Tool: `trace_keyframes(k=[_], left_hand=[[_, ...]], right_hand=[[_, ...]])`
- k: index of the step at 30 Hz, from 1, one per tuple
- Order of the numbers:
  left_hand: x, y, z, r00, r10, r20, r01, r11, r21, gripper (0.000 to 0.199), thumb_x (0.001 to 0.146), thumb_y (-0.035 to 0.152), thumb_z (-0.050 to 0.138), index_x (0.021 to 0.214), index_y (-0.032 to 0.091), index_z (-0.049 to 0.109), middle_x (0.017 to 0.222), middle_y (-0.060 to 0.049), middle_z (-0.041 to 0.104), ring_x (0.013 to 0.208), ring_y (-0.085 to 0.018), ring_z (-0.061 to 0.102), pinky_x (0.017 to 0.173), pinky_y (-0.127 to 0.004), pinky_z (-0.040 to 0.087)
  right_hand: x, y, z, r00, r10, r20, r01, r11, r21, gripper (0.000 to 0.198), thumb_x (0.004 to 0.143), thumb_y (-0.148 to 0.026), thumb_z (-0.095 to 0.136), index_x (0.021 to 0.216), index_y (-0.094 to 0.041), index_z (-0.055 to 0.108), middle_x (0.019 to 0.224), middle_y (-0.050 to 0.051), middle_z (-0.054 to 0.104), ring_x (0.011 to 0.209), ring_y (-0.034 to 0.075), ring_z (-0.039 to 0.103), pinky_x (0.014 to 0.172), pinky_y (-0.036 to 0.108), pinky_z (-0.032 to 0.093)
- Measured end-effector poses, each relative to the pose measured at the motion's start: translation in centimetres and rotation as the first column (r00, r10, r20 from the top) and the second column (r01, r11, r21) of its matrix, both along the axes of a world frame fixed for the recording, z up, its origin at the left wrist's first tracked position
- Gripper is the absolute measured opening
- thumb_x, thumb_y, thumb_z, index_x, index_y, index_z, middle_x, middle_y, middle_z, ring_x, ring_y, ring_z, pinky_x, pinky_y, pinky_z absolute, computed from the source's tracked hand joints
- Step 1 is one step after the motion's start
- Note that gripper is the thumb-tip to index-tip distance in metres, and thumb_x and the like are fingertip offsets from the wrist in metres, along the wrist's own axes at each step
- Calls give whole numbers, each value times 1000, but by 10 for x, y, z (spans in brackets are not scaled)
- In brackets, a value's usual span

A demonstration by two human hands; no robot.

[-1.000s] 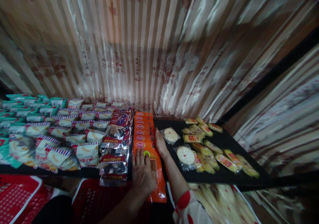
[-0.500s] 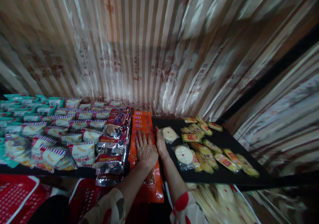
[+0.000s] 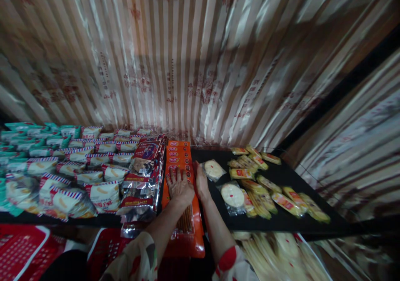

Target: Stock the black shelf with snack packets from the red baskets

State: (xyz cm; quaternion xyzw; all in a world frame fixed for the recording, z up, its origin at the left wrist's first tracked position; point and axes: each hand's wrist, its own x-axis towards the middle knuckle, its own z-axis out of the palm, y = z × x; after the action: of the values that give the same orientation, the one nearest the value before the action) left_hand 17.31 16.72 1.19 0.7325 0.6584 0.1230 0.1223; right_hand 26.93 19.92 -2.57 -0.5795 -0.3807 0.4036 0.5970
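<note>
Head view: press orange snack pkts (image 3: 196, 218) w/ flat L hand (image 3: 181, 188), R hand (image 3: 201, 184) alongside, both ungripping; mind front-edge overhang off shelf (image 3: 287, 174).

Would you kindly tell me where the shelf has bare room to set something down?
Bare shelf shows between the yellow packs and right rim, and narrowly between right hand and front round cake. Leftward is crowded: bags, red packets, orange packets.

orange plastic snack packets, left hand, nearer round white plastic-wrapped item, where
Orange plastic snack packets (image 3: 186, 221): head view, clear window of the nearest one.
Left hand (image 3: 181, 190): head view, its back.
Nearer round white plastic-wrapped item (image 3: 233, 195): head view, middle of its top.
</note>
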Motion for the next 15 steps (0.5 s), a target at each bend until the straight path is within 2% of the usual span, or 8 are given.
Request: trace_keyframes(k=[8, 15], left_hand=[[-10, 1, -2, 999, -3, 32, 2, 1000, 26, 54, 83, 31, 40, 135, 18, 43, 147, -9, 34, 139, -31, 18, 112, -53, 16], [-12, 1, -3, 998, 28, 62, -32, 997, 64, 52, 82, 29, 41, 132, 17, 47, 146, -8, 36, 139, -31, 17, 113, -50, 16]], right_hand=[[-11, -1, 5, 999, -32, 6, 32, 998, -55, 80, 81, -71, 28, 138, -15, 40, 140, 6, 45, 131, 21, 39, 112, 35, 25], [-17, -3, 11, 994, -36, 106, 48, 993, -111, 82, 79, -73, 28, 136, -16, 43, 141, 6, 42, 133, 21, 35, 113, 34, 21]])
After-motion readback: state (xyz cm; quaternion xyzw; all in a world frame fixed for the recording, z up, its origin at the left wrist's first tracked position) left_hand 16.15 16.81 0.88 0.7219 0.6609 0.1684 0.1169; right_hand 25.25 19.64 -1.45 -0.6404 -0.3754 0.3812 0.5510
